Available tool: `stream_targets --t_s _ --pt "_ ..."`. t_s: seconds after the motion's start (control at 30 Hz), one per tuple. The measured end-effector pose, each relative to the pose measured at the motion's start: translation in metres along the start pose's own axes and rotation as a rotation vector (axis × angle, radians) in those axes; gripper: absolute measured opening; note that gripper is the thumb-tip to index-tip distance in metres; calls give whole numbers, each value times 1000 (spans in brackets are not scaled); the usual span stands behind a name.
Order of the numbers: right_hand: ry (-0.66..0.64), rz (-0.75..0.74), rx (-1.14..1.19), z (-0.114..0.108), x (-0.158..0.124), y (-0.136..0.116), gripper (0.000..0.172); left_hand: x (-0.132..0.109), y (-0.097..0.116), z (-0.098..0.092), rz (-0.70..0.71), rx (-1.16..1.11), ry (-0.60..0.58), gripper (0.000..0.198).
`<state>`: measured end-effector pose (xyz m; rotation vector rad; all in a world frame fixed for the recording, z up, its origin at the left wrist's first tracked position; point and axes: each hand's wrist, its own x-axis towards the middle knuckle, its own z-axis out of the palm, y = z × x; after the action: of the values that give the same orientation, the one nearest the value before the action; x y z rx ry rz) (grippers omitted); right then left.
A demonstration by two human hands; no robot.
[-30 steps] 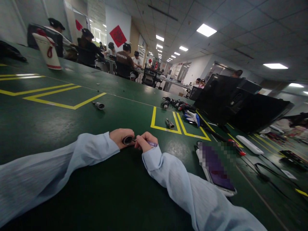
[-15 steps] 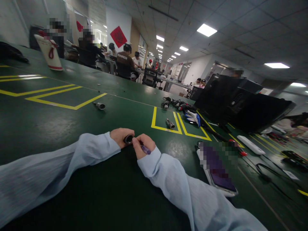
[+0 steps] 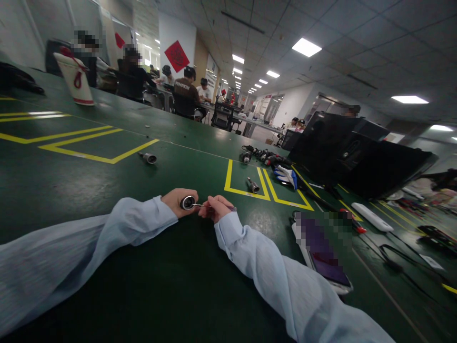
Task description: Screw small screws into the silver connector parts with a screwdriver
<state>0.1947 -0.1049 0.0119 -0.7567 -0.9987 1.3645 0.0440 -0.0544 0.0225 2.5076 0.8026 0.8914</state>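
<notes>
My left hand (image 3: 174,200) rests on the green table (image 3: 53,186), fingers wrapped round a small dark cylindrical part (image 3: 187,203) whose round open end faces me. My right hand (image 3: 216,208) is closed in a pinch on a thin screwdriver (image 3: 214,207) with a purple handle. Its metal shaft points left, and its tip is at the part's open end. Both forearms in pale blue sleeves lie on the table.
Similar parts lie on the table: a near metal part (image 3: 253,185) inside yellow tape lines, a far metal part (image 3: 148,157), several by a white and blue glove (image 3: 285,174). A phone (image 3: 323,257) lies right, black cases (image 3: 357,157) behind it. A white cup (image 3: 76,78) stands far left. People sit at distant tables.
My right hand turned back from a curled-in pose, and the screwdriver swung so its shaft points left into the part's open end. My left hand rolled the part slightly.
</notes>
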Motion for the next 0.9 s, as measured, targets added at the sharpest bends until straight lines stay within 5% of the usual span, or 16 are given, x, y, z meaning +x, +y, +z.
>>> stream_targets --t_s 0.23,0.57,0.9 --pt "80 -149 -227 6 -7 0 26 0 2 -1 -67 197 -51 21" --pt "-73 90 86 -3 -1 -3 27 -1 2 0 29 -17 6 17" --pt "7 -56 -72 5 -7 -2 28 -1 -2 1 5 78 12 19"
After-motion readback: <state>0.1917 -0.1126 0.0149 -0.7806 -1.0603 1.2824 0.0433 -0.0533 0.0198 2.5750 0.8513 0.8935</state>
